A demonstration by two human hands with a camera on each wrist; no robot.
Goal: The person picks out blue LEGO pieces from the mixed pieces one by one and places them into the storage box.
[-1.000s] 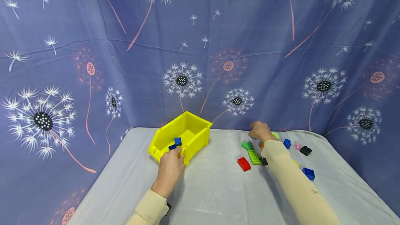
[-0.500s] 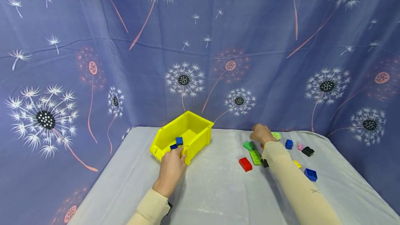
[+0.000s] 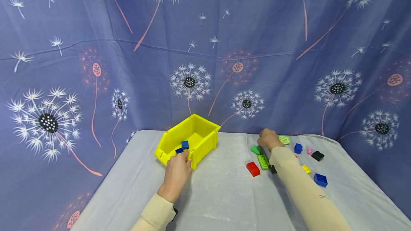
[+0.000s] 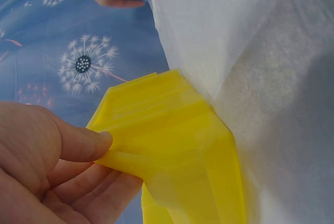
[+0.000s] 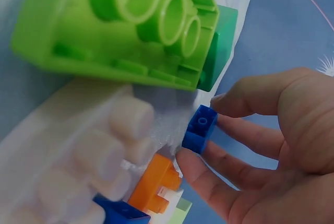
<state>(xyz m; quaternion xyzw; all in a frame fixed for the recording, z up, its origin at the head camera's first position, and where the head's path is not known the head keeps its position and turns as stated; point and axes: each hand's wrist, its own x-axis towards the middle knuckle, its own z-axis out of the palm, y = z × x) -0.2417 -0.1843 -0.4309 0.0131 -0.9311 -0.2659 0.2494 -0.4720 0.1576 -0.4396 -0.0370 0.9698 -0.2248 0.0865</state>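
My left hand grips the near right corner of a yellow plastic bin, thumb over the rim and fingers beneath it in the left wrist view. Inside the bin lie blue building blocks. At the table's far edge, my right hand pinches a small blue building block between thumb and fingertips; the head view hides this block behind the hand. Beside that hand are a dark green block, a lime green block and an orange block.
Further blocks lie around the right forearm: red, pale green, blue, yellow, black and another blue. A small pink piece sits near the black one. A patterned blue curtain hangs behind the table.
The right hand has drawn slightly nearer over the blocks, covering a blue edge seen earlier beneath it. The left hand keeps its grip on the bin. The head view has shifted a little.
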